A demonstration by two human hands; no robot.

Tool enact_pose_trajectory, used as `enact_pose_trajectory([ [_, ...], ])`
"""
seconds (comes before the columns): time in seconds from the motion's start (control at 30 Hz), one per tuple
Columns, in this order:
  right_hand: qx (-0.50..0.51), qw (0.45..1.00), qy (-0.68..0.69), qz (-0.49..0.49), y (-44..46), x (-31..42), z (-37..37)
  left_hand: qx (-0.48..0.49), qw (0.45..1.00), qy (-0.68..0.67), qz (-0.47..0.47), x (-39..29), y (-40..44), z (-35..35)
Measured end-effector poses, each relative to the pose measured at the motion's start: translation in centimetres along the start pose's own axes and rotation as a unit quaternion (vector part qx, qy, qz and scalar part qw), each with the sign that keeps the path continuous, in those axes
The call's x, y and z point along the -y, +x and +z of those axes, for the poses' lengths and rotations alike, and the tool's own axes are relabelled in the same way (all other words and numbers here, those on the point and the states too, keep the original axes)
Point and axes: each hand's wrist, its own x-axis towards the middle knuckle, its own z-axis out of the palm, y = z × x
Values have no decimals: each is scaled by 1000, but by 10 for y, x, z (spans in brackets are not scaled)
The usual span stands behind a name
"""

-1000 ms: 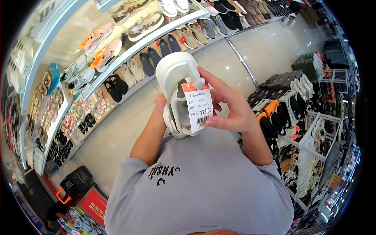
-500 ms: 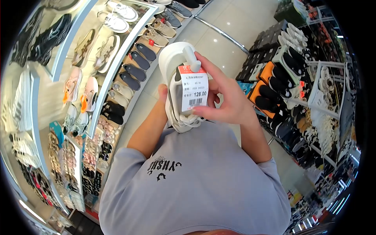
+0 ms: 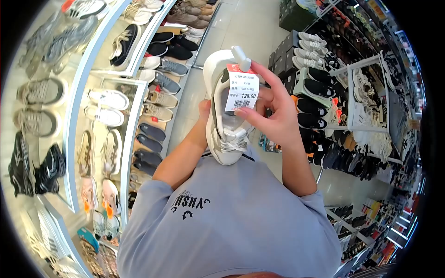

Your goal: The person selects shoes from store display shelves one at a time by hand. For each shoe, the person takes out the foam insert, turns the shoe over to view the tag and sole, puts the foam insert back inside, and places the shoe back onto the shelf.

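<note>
A white lace-up shoe is held up in front of my chest, its toe toward my grey shirt and its heel away. My left hand is at the shoe's left side; its thumb shows and its other fingers are hidden behind the shoe. My right hand pinches a white and red price tag reading 128.00 between thumb and index finger, over the shoe's opening. A white plastic security tag sticks out near the heel, above the price tag.
Lit shelves with many shoes curve along the left. On the right stand racks of shoes, with stacked dark boxes beside them. A metal rail runs along the pale tiled floor.
The view has turned, so the shelves and racks have shifted. The shoe has tilted and shows more of its laces and toe. My right hand has moved a little right with the tag.
</note>
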Motion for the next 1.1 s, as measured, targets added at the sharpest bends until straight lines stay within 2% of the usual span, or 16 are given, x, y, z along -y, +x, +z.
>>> enact_pose_trajectory([
  [0.1,-45,998,-7,35,29,-18,-22,15,999,9,-31,-6,44,-13],
  [0.2,-94,993,-11,65,48,-37,-42,-9,991,-35,-126,-5,81,-30],
  [0.3,-120,989,-9,87,71,-50,-66,12,982,-60,-179,1,122,-52],
  [0.33,-123,988,2,94,80,-54,-75,55,978,-90,-180,5,140,-61],
  [0.4,-126,986,20,104,100,-67,-98,59,974,-130,-176,9,171,-68],
  [0.5,-118,987,31,107,134,-94,-136,-74,967,-147,-196,10,224,-70],
  [0.53,-109,989,23,99,147,-100,-154,-70,967,-150,-192,11,245,-70],
  [0.6,-97,992,7,77,174,-104,-190,-60,968,-154,-186,11,289,-66],
  [0.7,-130,989,50,50,211,-111,-240,57,984,-40,-164,9,355,-65],
  [0.73,-121,990,49,54,223,-112,-256,35,983,-51,-174,8,374,-63],
  [0.83,-78,993,61,68,256,-130,-297,88,987,-52,-122,19,420,-72],
  [1.0,-81,988,93,89,308,-155,-325,-42,987,14,-156,11,459,-87],
  [1.1,-67,991,78,86,341,-165,-340,-24,988,-18,-151,5,483,-106],
])
